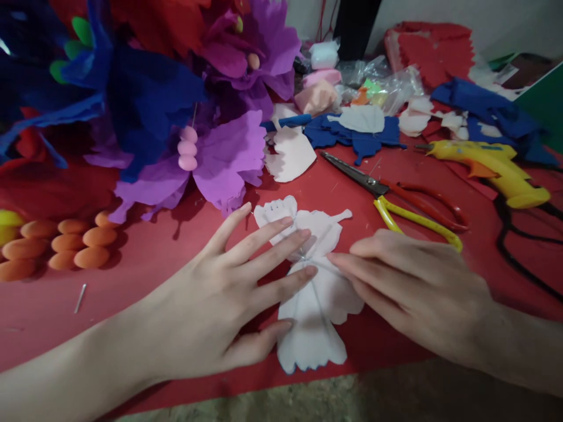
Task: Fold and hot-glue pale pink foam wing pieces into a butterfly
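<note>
A white paper petal piece [314,310], pinched in at its middle like a bow, lies on the red table cover [145,264] near the front edge. My left hand [233,293] lies flat over its left side with the fingers spread, fingertips on the pinched middle. My right hand [409,281] comes in from the right with its fingers stretched out together, the tips touching the same gathered middle, where a thin wire seems to run.
Scissors with yellow and red handles [396,205] lie just behind my right hand. A yellow glue gun [492,167] rests at the right with a black cord. Purple paper flowers [220,158] and blue paper flowers [136,94] fill the left back. Orange foam beads [70,243] lie at the left. Paper scraps lie at the back.
</note>
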`<state>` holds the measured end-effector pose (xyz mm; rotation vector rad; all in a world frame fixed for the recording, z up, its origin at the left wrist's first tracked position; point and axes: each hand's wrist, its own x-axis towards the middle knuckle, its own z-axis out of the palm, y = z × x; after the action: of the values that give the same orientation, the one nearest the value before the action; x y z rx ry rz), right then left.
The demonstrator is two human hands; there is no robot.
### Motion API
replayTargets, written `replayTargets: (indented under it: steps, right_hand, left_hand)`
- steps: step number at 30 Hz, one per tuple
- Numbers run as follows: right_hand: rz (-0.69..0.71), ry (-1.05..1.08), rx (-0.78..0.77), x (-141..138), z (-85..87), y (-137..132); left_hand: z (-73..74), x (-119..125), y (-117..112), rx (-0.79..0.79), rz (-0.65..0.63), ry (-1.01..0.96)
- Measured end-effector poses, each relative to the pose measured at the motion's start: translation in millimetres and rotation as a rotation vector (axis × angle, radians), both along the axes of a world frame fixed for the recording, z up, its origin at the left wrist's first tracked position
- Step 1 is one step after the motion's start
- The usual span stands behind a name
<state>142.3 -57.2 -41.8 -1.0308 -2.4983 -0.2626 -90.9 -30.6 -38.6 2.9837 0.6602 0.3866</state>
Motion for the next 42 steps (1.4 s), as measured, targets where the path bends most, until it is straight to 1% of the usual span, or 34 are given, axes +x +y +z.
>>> replayTargets:
  steps: [1, 3, 8, 15, 20, 24, 31, 35, 42]
  right_hand:
    - [0.04, -0.02, 0.032, 0.3, -0.8, -1.9]
    - [0.089, -0.042, 0.045, 0.4, -3.1, -4.8]
    - [0.128, -0.079, 0.047, -1.5, -7.1, -5.3]
    - [0.133, -0.09, 0.021, -1.2, -7.3, -5.2]
    - [0.143, -0.077, 0.009, -1.9, -7.8, -5.6]
    - [0.123, -0.074, 0.016, -1.9, -7.2, -5.5]
    - [0.134, -0.084, 0.001, -0.8, -7.8, -4.9]
    - [0.129, -0.091, -0.005, -0.9, -8.8, -5.0]
    - [0.14, -0.09, -0.015, -4.1, -6.7, -7.7]
  left_hand:
    - [0.1, 0.6, 0.1, -0.004, 0.0, -0.003]
    - [0.0, 1.4, 0.5, -0.008, 0.003, -0.005]
    - [-0.9, 1.1, 1.3, -0.017, 0.014, 0.013]
    - [-3.6, -3.2, 1.1, -0.059, 0.024, 0.065]
    - [-3.9, -4.5, 1.7, -0.069, 0.025, 0.054]
    - [-3.2, -3.4, 2.9, -0.079, 0.011, 0.039]
    - [-2.1, -3.9, 3.3, -0.007, -0.02, 0.052]
    - [-3.0, -3.6, 2.7, -0.027, -0.012, 0.066]
    - [-6.8, -5.2, 2.0, -0.053, 0.005, 0.006]
